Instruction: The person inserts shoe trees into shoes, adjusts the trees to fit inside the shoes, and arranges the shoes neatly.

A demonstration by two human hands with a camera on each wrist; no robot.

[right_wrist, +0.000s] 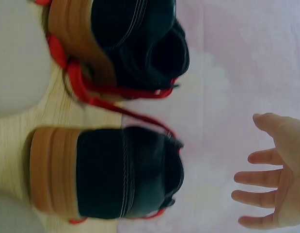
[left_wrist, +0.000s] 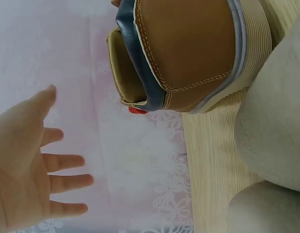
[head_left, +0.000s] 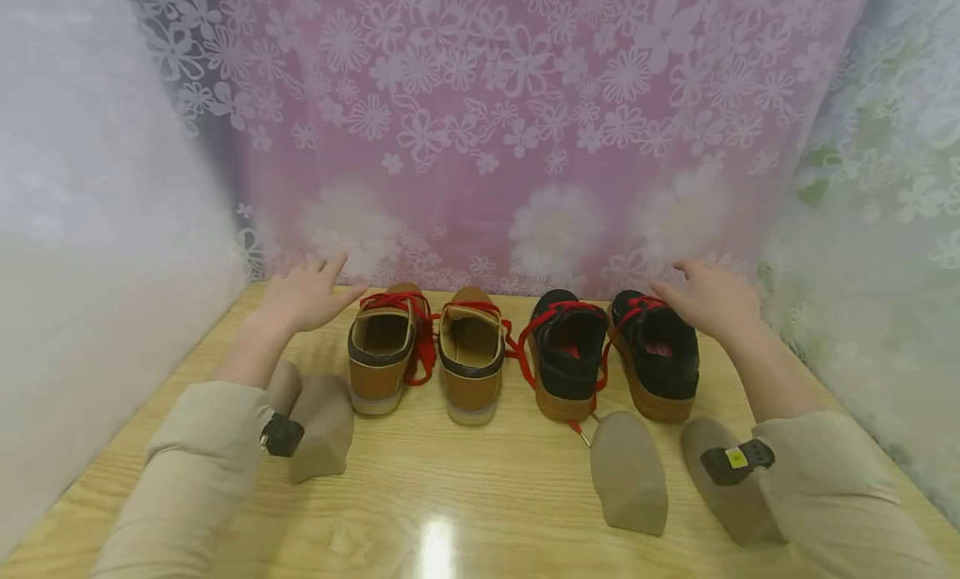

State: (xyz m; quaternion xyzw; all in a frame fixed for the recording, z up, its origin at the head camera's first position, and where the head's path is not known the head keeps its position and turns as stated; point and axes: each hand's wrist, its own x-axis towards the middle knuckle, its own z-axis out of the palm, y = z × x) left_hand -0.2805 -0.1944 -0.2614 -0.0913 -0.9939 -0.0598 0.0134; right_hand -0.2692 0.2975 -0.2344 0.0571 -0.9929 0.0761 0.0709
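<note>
Head view: the left grip (head_left: 302, 299) and right grip (head_left: 708, 297) are both spread wide, holding nothing. Tan shoes (head_left: 471, 386) stand toward 4 o'clock from the left, black shoes (head_left: 572, 386) toward 8 from the right. Beige forms (head_left: 628, 472) lie on the surface (head_left: 450, 479) around 6 to 7 o'clock. The shoes are paired, but red laces (head_left: 423, 354) trail and the forms sit outside; whether work is starting or finished, I cannot tell.

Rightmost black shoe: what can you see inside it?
Inside the rightmost black shoe, a red patch shows through the opening. The toe interior cannot be seen because the shoe's own front covers it.
</note>
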